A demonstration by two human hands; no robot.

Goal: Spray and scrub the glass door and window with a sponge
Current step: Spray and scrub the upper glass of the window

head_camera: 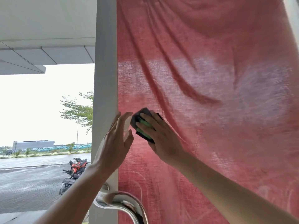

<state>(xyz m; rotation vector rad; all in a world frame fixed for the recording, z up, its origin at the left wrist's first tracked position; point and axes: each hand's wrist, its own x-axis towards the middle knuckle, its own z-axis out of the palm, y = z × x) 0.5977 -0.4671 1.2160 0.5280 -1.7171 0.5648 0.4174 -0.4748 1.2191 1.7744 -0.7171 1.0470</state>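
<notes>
1. Glass door (210, 94): fills the right of the view, with a red curtain (194, 38) hanging behind the pane. It is stiff and smooth, probably slippery when wet, and breakable, so press evenly rather than hard.
2. White door frame (106, 62): rigid, and the safer place to brace.
3. Chrome handle (123, 202): low down, untouched.
4. Right hand (160, 136): fingers spread flat, pressing the sponge to the glass just beside the frame.
5. Left hand (116, 143): wide, fingers straight, resting against the frame's edge.
6. Sponge (144, 126): green and dark, likely soft and light, best kept flat under the palm.

Wet pavement (24, 191), parked motorcycle (77, 166), pale daylight.
</notes>
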